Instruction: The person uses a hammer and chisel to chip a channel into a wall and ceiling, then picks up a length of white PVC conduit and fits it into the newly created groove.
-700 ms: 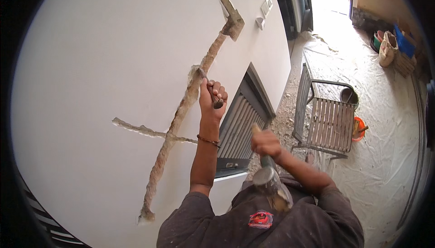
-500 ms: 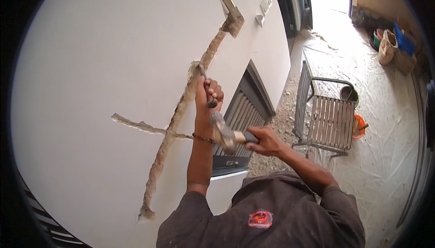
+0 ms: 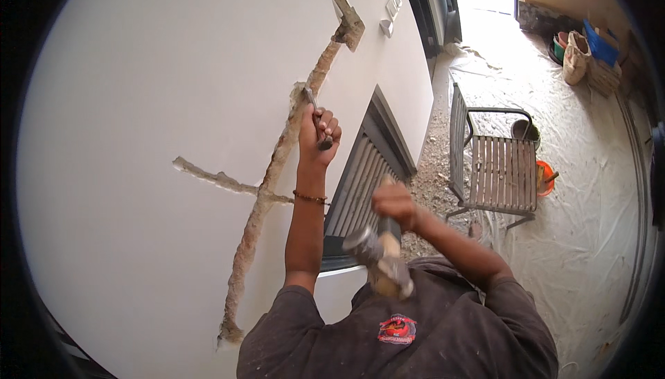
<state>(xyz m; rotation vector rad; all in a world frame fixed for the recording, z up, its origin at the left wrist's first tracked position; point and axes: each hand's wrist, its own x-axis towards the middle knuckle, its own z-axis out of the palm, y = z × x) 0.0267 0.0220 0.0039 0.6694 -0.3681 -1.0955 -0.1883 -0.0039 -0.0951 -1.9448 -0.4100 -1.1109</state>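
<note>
Drawn back from the chisel [image 3: 315, 119] that the left hand [image 3: 317, 136] grips, the right hand [image 3: 393, 202] clenches a hammer [image 3: 377, 258]; a mistimed swing could hit knuckles.

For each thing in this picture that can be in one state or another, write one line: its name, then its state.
Left hand: closed around the chisel, raised to the wall.
Chisel: tip set in the chased groove.
Right hand: gripping the hammer, drawn back from the wall.
Hammer: blurred, clear of the chisel.
Groove: cut open, rough.
Wall: white, plaster broken along the groove.
Slatted chair: upright, nobody sitting on it.
</note>
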